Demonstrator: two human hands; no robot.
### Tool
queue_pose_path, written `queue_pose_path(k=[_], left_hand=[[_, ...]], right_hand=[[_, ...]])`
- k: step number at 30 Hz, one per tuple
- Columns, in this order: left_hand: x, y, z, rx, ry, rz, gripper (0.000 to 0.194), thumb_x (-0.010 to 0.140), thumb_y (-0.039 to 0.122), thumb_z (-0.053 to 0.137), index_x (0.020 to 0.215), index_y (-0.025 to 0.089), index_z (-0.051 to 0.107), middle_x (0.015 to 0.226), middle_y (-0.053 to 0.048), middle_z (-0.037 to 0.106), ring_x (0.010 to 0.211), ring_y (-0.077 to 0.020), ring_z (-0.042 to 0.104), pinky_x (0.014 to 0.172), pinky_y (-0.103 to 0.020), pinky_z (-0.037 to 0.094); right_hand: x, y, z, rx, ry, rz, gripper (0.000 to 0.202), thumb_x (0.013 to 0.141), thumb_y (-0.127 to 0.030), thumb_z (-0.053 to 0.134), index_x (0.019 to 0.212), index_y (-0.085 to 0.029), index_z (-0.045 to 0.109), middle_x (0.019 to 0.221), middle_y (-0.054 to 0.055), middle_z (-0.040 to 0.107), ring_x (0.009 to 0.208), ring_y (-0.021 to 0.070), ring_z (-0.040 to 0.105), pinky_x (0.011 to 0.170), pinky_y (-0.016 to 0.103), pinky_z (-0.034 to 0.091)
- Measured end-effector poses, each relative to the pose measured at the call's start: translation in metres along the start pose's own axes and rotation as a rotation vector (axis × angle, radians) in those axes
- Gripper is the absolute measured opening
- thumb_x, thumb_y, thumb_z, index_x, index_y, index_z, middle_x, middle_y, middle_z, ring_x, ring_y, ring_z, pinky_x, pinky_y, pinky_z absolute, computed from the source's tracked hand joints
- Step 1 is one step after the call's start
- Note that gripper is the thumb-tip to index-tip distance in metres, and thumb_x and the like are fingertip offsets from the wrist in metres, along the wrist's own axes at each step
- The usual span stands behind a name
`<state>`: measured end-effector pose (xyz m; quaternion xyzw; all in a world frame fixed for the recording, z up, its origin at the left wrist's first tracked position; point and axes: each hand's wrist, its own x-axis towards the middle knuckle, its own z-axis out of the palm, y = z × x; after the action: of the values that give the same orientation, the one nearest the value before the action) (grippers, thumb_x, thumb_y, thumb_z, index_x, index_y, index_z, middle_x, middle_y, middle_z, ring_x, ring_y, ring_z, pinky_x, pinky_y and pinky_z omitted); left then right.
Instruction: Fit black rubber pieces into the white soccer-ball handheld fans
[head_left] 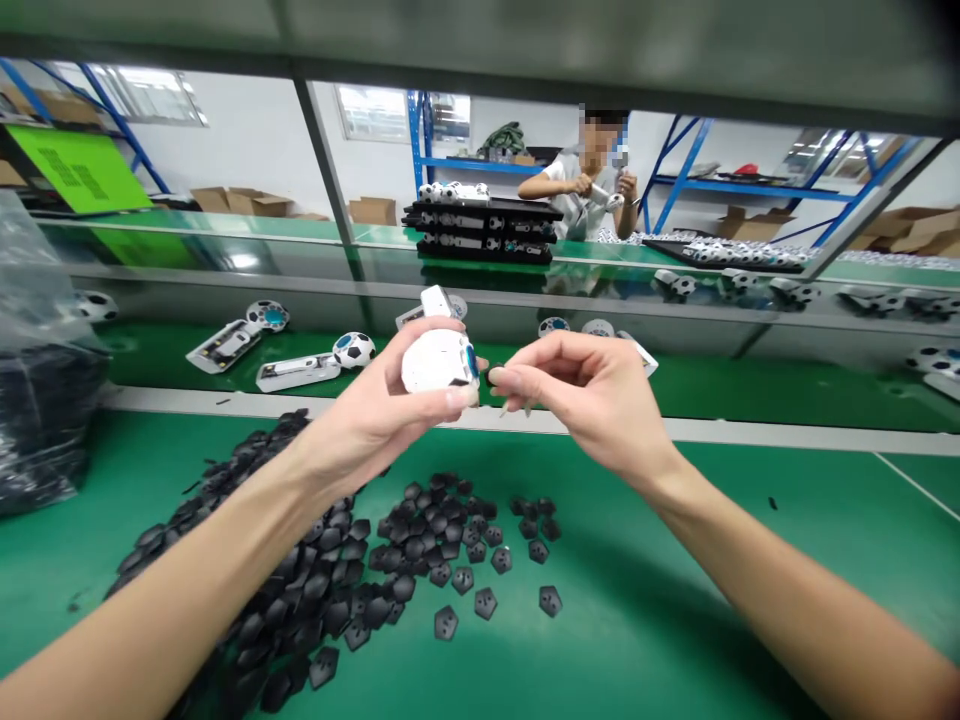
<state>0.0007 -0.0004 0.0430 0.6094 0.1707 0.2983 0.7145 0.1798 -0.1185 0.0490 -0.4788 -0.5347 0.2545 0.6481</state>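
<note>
Slippage is the main risk: the white ball-shaped toy (pixel 439 362) is held up at the centre of the frame, clasped in the left hand (pixel 390 400), while a small dark piece (pixel 495 377) is pinched by the right hand (pixel 585 390) just beside it. If pressed off-angle, the piece could be dropped among the black pentagon pieces (pixel 420 540) scattered on the green bench (pixel 675 600) below.

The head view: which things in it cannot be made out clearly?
- White ball part, head view: its near side is covered by the left hand.
- What the right hand pinches: hidden by its fingertips.
- Black pentagon pieces: some lie under the left forearm.
- Plastic bag: cut by the left edge.
</note>
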Motion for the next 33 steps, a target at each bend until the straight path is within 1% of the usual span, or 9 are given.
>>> queue_pose_path(k=[3, 5, 7, 11, 17, 20, 24, 28, 33], left_hand=[[-0.001, -0.012, 0.005, 0.035, 0.001, 0.079, 0.044, 0.08, 0.036, 0.092, 0.118, 0.03, 0.071, 0.096, 0.0, 0.063, 0.082, -0.0137, 0.061, 0.07, -0.021, 0.056], [-0.002, -0.017, 0.008, 0.062, 0.003, 0.145, 0.035, 0.09, 0.053, 0.08, 0.113, 0.028, 0.072, 0.097, -0.002, 0.062, 0.083, -0.0157, 0.059, 0.07, -0.023, 0.055], [-0.004, -0.02, 0.01, 0.118, 0.024, 0.2, 0.036, 0.098, 0.061, 0.068, 0.107, 0.026, 0.073, 0.097, -0.003, 0.061, 0.08, -0.0159, 0.056, 0.066, -0.024, 0.052], [-0.008, -0.024, 0.013, 0.233, 0.049, 0.24, 0.035, 0.104, 0.06, 0.059, 0.11, 0.027, 0.071, 0.097, -0.003, 0.06, 0.077, -0.0164, 0.055, 0.061, -0.026, 0.046], [-0.011, -0.026, 0.011, 0.416, 0.115, 0.366, 0.032, 0.108, 0.056, 0.052, 0.115, 0.03, 0.07, 0.103, -0.003, 0.062, 0.084, -0.0179, 0.056, 0.073, -0.028, 0.049], [-0.011, -0.022, 0.011, 0.572, 0.156, 0.427, 0.03, 0.101, 0.056, 0.066, 0.111, 0.029, 0.07, 0.103, -0.003, 0.066, 0.084, -0.0188, 0.059, 0.071, -0.029, 0.05], [-0.01, -0.022, 0.012, 0.652, 0.217, 0.47, 0.039, 0.083, 0.056, 0.086, 0.101, 0.026, 0.069, 0.096, -0.003, 0.069, 0.081, -0.0197, 0.062, 0.064, -0.028, 0.049], [-0.009, -0.025, 0.01, 0.629, 0.211, 0.483, 0.041, 0.079, 0.056, 0.089, 0.097, 0.025, 0.069, 0.094, -0.004, 0.071, 0.081, -0.0204, 0.065, 0.064, -0.028, 0.05], [-0.008, -0.022, 0.009, 0.607, 0.251, 0.531, 0.029, 0.083, 0.045, 0.086, 0.093, 0.023, 0.069, 0.089, -0.003, 0.07, 0.078, -0.0192, 0.064, 0.062, -0.028, 0.048]], right_hand=[[-0.001, -0.001, 0.007, 0.066, 0.013, 0.047, 0.035, 0.076, -0.048, 0.096, 0.076, -0.018, 0.077, 0.068, 0.002, 0.076, 0.063, 0.017, 0.073, 0.063, 0.029, 0.063], [-0.001, 0.0, 0.01, 0.08, 0.003, 0.071, 0.036, 0.074, -0.047, 0.098, 0.074, -0.018, 0.075, 0.067, 0.001, 0.075, 0.063, 0.0163, 0.072, 0.062, 0.028, 0.062], [-0.002, 0.001, 0.011, 0.098, -0.026, 0.091, 0.036, 0.073, -0.045, 0.099, 0.074, -0.018, 0.075, 0.066, 0.0, 0.074, 0.063, 0.0155, 0.071, 0.061, 0.027, 0.06], [-0.005, 0.002, 0.012, 0.094, -0.07, 0.12, 0.034, 0.074, -0.042, 0.098, 0.075, -0.017, 0.075, 0.069, 0.001, 0.075, 0.064, 0.015, 0.07, 0.061, 0.026, 0.057], [-0.009, 0.005, 0.014, 0.019, -0.075, 0.156, 0.036, 0.077, -0.045, 0.095, 0.075, -0.017, 0.074, 0.068, 0.001, 0.074, 0.062, 0.0147, 0.067, 0.06, 0.027, 0.054], [-0.009, 0.006, 0.016, 0.041, -0.077, 0.17, 0.034, 0.078, -0.044, 0.095, 0.076, -0.017, 0.073, 0.069, 0.001, 0.075, 0.064, 0.0159, 0.07, 0.063, 0.028, 0.056], [-0.012, 0.005, 0.018, 0.04, -0.107, 0.16, 0.023, 0.083, -0.035, 0.089, 0.078, -0.018, 0.074, 0.074, 0.001, 0.077, 0.07, 0.0168, 0.074, 0.069, 0.028, 0.061], [-0.015, 0.0, 0.015, 0.006, -0.178, 0.166, 0.014, 0.091, -0.031, 0.08, 0.083, -0.019, 0.077, 0.082, 0.002, 0.08, 0.078, 0.0186, 0.077, 0.076, 0.031, 0.064], [-0.012, -0.011, 0.004, 0.006, -0.286, 0.149, 0.015, 0.098, -0.031, 0.073, 0.099, -0.019, 0.082, 0.09, 0.003, 0.083, 0.082, 0.019, 0.081, 0.081, 0.033, 0.067]])
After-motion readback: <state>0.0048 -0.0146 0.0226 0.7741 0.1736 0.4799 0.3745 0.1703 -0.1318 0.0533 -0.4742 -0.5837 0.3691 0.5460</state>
